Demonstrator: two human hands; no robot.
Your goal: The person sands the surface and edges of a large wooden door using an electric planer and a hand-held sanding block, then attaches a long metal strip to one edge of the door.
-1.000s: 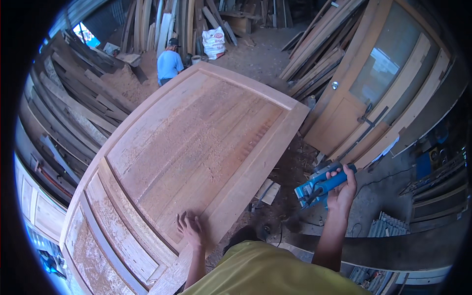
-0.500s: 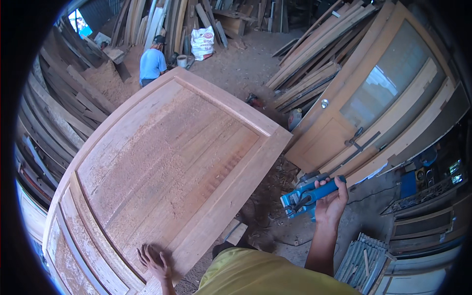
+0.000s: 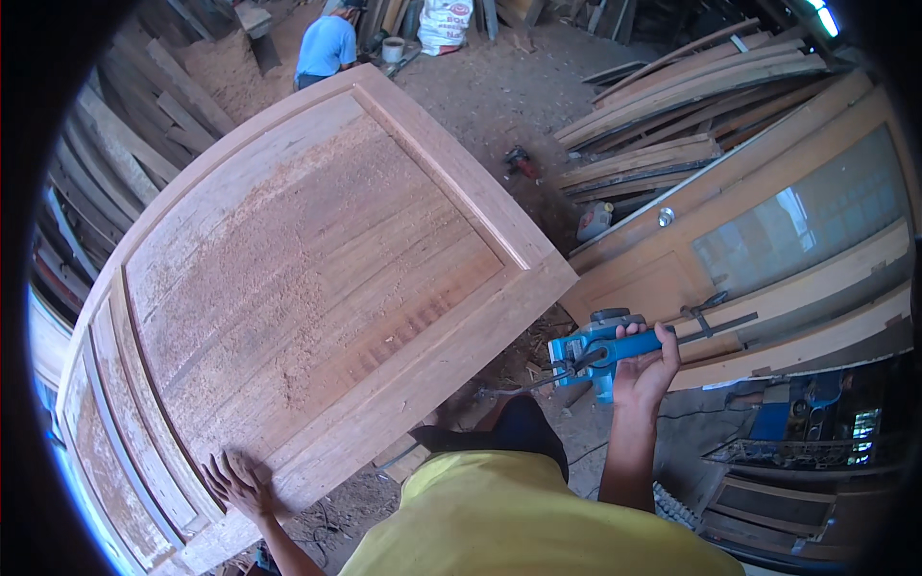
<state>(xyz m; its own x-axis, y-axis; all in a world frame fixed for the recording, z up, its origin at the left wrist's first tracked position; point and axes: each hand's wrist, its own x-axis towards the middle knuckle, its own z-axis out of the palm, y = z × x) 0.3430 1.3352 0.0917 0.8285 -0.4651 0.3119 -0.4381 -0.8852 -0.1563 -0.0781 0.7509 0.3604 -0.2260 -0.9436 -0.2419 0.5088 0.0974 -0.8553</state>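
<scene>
A large wooden door panel (image 3: pixel 384 230) lies flat before me, with a raised frame round a recessed middle strewn with sawdust and shavings. My left hand (image 3: pixel 238 488) rests on its near left part, fingers spread over the wood by the frame, holding nothing. Off the panel's right edge, my right hand (image 3: pixel 645 372) is wrapped round the handle of a blue electric planer (image 3: pixel 597 353). The planer is held in the air, apart from the panel. Its underside is partly turned from view.
A wooden door with a glass pane (image 3: pixel 797 226) leans at the right, a clamp (image 3: pixel 706 307) on it. Stacked planks (image 3: pixel 672 120) stand behind. A red power tool (image 3: pixel 521 161) lies on the floor. A person in a blue shirt (image 3: pixel 327 46) crouches beyond the panel's far corner.
The view has shifted and turned, showing more of my shirt and legs. My left hand appears further left along the panel's near edge. The planer stays in my right hand, off the panel.
</scene>
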